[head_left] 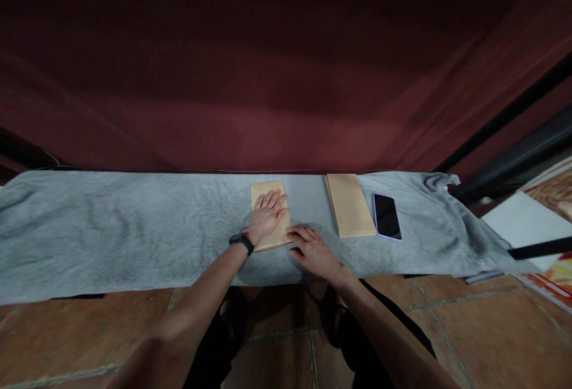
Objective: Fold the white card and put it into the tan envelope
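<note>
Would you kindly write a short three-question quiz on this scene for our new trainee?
1. True or false: the left hand lies flat on the left tan packet.
2. Fill in the blank: the phone lies on the gray cloth, just to the ____ of the right tan packet.
3. Where is the right hand? A) on the phone; B) at the left tan packet's near right corner; C) on the right tan packet.

Key: 1. true; 2. right; 3. B
</note>
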Available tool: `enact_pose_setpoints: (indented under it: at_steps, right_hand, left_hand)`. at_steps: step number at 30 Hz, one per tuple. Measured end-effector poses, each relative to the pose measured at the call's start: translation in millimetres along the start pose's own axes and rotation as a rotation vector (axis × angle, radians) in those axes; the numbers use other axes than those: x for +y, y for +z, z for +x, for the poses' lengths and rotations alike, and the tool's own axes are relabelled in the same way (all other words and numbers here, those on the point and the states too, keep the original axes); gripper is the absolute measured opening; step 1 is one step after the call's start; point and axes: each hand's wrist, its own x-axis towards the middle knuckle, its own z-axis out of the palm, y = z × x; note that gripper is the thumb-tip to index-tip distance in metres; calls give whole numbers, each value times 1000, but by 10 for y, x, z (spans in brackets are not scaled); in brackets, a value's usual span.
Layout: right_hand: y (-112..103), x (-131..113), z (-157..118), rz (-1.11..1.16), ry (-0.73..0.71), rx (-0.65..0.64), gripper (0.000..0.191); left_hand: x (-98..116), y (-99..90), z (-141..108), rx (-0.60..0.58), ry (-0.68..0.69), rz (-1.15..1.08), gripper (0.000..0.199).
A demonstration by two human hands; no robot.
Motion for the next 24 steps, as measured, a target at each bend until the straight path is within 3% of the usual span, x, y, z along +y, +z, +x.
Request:
enact_pose_setpoints:
  at_steps: [3, 5, 10, 14, 18, 21, 24]
  right_hand:
    - [-1, 30, 22, -13, -29, -18, 38]
    - [10, 42, 50, -14, -33, -19, 34]
    - [85, 52, 147, -2, 3, 18, 20]
    - [152, 48, 224, 0, 88, 63, 14]
    - [213, -33, 272, -30, 153, 126, 18]
    - [310, -168, 255, -30, 51, 157, 29]
    - [464, -309, 177, -18, -51, 154, 45]
  left_hand:
    - [-79, 50, 116, -27, 44, -14, 58]
    - [-89, 79, 57, -46, 59, -55, 58]
    - [-109, 58, -414, -159, 114, -277, 58]
    - [-145, -9, -815, -139, 146, -429, 53]
    - [-57, 37, -1013, 7, 12, -329, 51]
    - [53, 96, -1049, 51, -114, -186, 52]
    - [104, 101, -1031, 42, -124, -90, 54]
